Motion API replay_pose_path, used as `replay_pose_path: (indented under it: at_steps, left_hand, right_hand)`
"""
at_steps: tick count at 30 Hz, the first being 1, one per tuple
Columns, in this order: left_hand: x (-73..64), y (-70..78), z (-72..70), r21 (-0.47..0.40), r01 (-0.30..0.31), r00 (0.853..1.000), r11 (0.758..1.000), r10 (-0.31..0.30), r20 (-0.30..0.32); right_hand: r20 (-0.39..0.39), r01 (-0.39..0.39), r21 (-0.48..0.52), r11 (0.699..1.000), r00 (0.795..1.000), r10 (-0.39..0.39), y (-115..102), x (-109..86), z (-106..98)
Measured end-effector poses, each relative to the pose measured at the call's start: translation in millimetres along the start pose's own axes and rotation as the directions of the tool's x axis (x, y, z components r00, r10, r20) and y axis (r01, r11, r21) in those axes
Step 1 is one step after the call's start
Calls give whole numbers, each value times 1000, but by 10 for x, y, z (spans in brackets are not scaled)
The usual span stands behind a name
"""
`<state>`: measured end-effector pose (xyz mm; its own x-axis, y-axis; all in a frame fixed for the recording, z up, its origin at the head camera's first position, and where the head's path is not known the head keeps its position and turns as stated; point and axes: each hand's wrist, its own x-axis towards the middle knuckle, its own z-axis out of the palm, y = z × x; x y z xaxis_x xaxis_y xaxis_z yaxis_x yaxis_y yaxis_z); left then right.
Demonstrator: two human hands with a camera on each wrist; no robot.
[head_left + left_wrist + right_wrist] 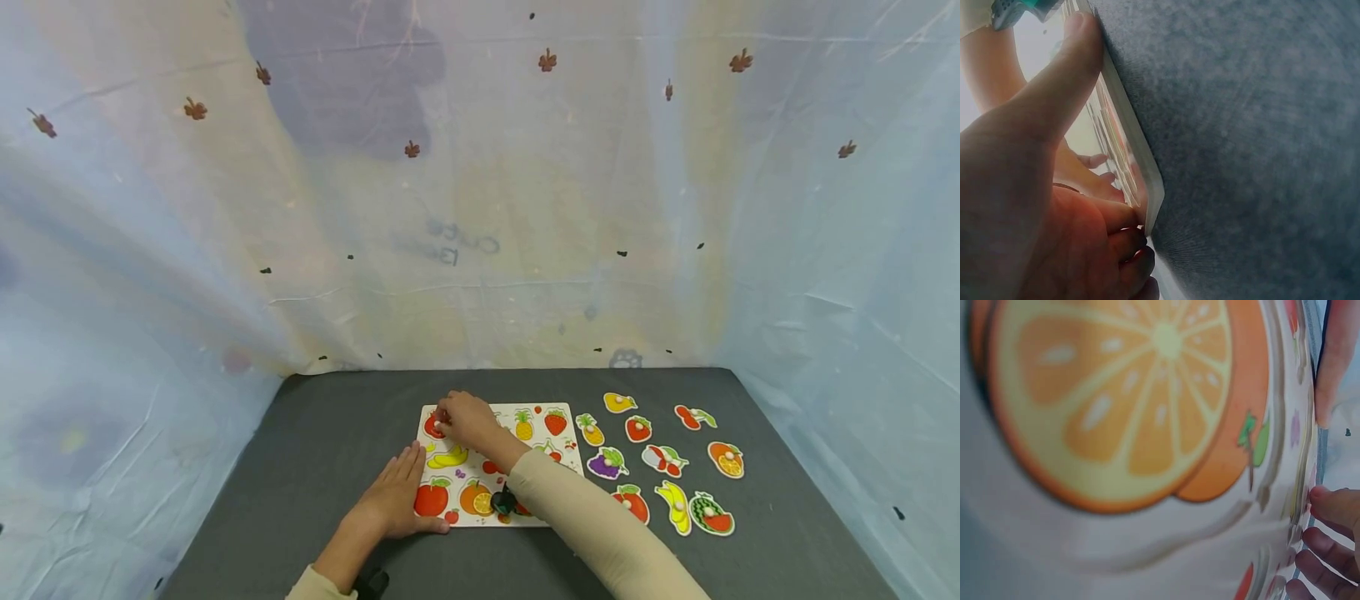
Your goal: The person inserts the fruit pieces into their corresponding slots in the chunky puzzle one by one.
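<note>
A white fruit puzzle board (480, 467) lies on the dark table. My left hand (393, 493) rests flat along its left edge, fingers straight and thumb by the near-left corner; the left wrist view shows this thumb (1075, 69) against the board's side. My right hand (472, 421) reaches across to the far-left corner. Its curled fingers pinch at a round red fruit piece (432, 427), partly covered by the fingertips. In the right wrist view, the right fingers (1329, 556) bend down to the board, and a large printed orange (1116, 412) lies close to the camera.
Loose knobbed fruit pieces lie right of the board: pear (618, 403), pineapple (590, 431), strawberry (638, 429), grapes (607, 463), cherries (693, 417), orange (726, 460), bananas (675, 507), watermelon (711, 514), a red-and-white fruit (663, 460) and a red apple (632, 502). Pale sheets surround the table.
</note>
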<state>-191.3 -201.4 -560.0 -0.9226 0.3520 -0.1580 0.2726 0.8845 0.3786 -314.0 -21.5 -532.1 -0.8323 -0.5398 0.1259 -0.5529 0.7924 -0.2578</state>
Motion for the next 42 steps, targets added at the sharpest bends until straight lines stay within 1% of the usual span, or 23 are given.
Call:
replay_pose_path:
  at_steps: [3,6,11,13,15,17,22,28,32,35,37,38,42]
  left_hand:
    - [-7,19,-14,-28,3,1000,1000,-3,-11]
    - [-11,11,-8,-26,-5,1000,1000,4,-17]
    - [-64,119,-124,-17,14,1000,1000,-14,-3]
    - [-94,190,-193,-22,32,999,999,-31,8]
    - [-104,211,-210,-8,42,999,999,-42,18]
    - [-113,229,-227,4,53,998,999,-53,20]
    - [-116,242,-231,37,74,997,997,-75,26]
    - [-120,263,-240,59,84,996,995,-86,32]
    - [-111,249,-221,44,85,996,995,-86,32]
    - [-113,227,-206,13,71,997,997,-72,31]
    - [-114,231,-209,10,72,997,997,-73,31]
    - [-102,204,-181,11,67,997,998,-67,24]
    - [-89,191,-173,13,78,997,997,-78,29]
  right_hand:
    - [3,-4,-5,1000,1000,4,0,-18,-17]
    - [8,-8,-12,1000,1000,8,-11,-55,-73]
    - [0,-30,-27,999,1000,30,23,-139,-164]
    - [-9,-35,-34,999,999,34,66,-169,-177]
    - [-19,-31,-44,999,999,30,113,-202,-188]
    - [-27,-33,-30,999,999,32,150,-245,-213]
    - [-52,-41,40,998,998,43,224,-381,-293]
    - [-68,-27,43,999,997,29,315,-564,-346]
    - [-63,-21,76,997,998,26,373,-689,-384]
    - [-61,-27,109,994,998,34,424,-776,-411]
    - [-56,-39,127,991,997,46,459,-830,-434]
    - [-54,-41,137,990,997,49,484,-856,-440]
    - [-54,-59,164,985,996,69,553,-963,-479]
